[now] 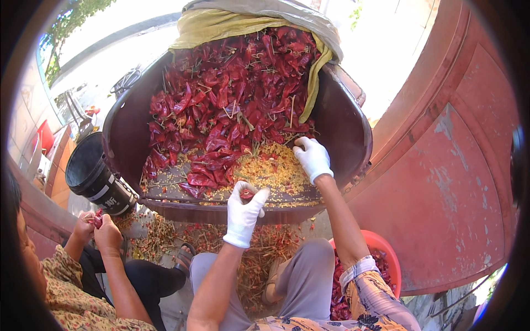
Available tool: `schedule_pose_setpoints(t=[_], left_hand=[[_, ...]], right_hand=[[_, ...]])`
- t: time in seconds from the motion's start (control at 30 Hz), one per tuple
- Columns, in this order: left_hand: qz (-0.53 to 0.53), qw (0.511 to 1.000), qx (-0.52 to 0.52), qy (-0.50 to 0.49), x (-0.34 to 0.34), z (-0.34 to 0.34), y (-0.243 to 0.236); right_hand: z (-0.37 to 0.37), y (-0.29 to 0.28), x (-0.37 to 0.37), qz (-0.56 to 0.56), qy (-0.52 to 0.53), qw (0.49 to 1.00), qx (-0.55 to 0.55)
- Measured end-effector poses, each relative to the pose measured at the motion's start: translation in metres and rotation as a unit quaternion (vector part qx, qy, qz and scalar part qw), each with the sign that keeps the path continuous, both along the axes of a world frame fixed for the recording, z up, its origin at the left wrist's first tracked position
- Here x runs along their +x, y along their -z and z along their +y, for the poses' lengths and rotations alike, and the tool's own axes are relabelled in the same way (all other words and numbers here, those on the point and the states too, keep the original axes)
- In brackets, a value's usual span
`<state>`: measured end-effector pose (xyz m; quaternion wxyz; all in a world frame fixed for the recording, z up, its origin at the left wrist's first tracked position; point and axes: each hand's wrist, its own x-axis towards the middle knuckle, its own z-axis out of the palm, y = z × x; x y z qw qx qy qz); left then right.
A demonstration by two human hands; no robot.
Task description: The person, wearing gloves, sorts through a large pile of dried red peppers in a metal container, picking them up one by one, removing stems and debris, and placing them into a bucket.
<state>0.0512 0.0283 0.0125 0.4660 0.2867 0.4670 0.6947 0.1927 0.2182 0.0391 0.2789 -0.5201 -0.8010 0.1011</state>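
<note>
My left hand (243, 215), in a white glove, is closed around a dried red chili pepper (247, 195) just above the near edge of a dark brown table (232, 214). Farther right, my right hand (313, 159), also gloved in white, reaches over the yellow chili seeds (270, 172) spread on the tabletop. Its fingertips are pinched together beside some dry stems, and what they hold, if anything, is too small to make out. A large heap of dried red chilies (221, 99) covers the table beyond both hands, spilling from a yellow and grey sack (243, 34).
At left, a co-worker's hands (105, 234) hold a red chili. A black bucket (88, 163) stands beside the table's left end. By my right leg is a red basin (390, 251) with chilies inside. Stems litter the ground (157, 240). A red metal door (436, 193) stands at right.
</note>
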Motion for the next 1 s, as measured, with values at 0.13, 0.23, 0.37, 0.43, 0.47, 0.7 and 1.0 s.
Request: schedule_pose_setpoints(t=[0.13,0.23,0.37,0.43,0.47,0.7,1.0], left_hand=[[-0.069,0.997,0.004,-0.020,-0.005,0.001,-0.001],[-0.017,0.999,0.035,0.000,0.005,0.005,-0.003],[0.058,0.996,0.068,0.008,0.006,0.005,-0.003],[0.073,0.993,0.080,-0.042,0.003,0.009,0.007],[0.089,0.990,0.082,-0.068,0.002,0.009,0.005],[0.439,0.871,0.179,-0.128,0.007,0.007,-0.002],[0.009,0.998,0.065,0.007,0.000,0.002,-0.004]], right_hand=[[0.011,0.000,-0.039,-0.059,0.012,0.998,0.007],[0.033,0.009,-0.052,-0.132,0.029,0.991,-0.001],[0.036,0.009,-0.047,-0.076,-0.017,0.997,0.018],[0.018,-0.004,-0.045,0.031,-0.031,0.999,-0.019],[0.011,-0.008,-0.038,0.087,-0.065,0.994,-0.005],[-0.071,-0.059,-0.007,0.178,-0.247,0.824,-0.477],[-0.100,-0.055,0.004,0.276,-0.186,0.859,-0.388]])
